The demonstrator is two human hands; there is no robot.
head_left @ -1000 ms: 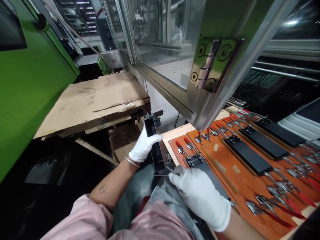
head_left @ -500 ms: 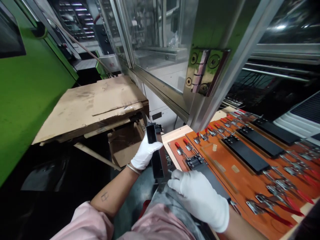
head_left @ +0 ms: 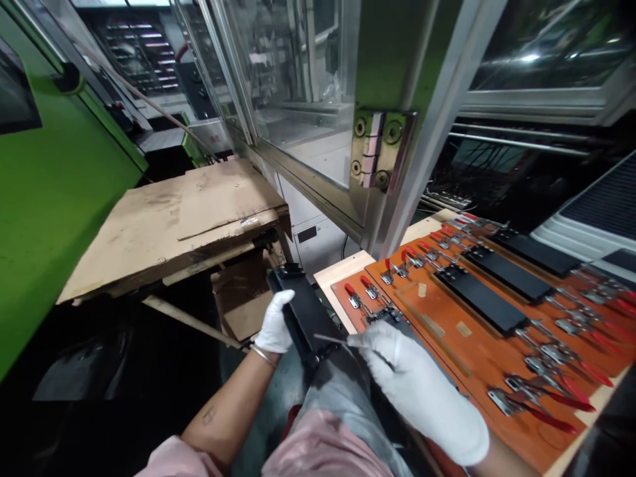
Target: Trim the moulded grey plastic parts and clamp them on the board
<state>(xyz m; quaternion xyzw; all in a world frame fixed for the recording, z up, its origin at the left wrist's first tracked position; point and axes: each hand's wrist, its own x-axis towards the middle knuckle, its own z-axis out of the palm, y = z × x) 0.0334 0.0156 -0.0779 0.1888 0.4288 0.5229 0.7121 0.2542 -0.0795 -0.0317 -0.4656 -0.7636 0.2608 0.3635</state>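
My left hand (head_left: pixel 277 322), in a white glove, is closed around the left side of a black rectangular part (head_left: pixel 311 308), held tilted above my lap. My right hand (head_left: pixel 392 358), also gloved in white, pinches a thin metal tool (head_left: pixel 328 340) whose tip lies over the lower part of the black piece. Under and behind the right hand is an orange fixture board (head_left: pixel 477 351) with red-handled toggle clamps. Several black plates, such as one near the board's middle (head_left: pixel 479 299), lie on it.
Flattened cardboard (head_left: pixel 199 202) covers a table on the left, with an open cardboard box (head_left: pixel 243 291) below. A framed glass door with a metal hinge (head_left: pixel 380 149) stands ahead. A green machine (head_left: pixel 59 192) is at far left.
The black part has turned from its hollow, open side to a flat face. My right hand now shows the thin tool over it. The view has shifted slightly.
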